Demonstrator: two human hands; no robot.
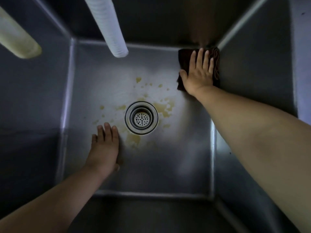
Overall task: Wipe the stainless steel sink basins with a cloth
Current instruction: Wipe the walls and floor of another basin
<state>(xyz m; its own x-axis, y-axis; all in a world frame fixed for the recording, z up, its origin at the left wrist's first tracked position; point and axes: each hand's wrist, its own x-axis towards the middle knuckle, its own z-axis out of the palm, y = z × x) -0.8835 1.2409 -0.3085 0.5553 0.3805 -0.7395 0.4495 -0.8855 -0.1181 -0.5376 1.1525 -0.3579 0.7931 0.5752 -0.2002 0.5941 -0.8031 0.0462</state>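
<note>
One dark cloth lies in the far right corner of my sink basin, pressed flat under my right hand, fingers straight. My left hand rests open on the floor beside the drain strainer, amid yellowish stains; a white hose hangs above.

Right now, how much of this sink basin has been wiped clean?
Little looks finished. The right hand presses a dark cloth flat into the far right corner of the basin floor. The left hand rests flat on the floor beside the drain strainer. Yellowish stains around the strainer still need wiping.
</note>
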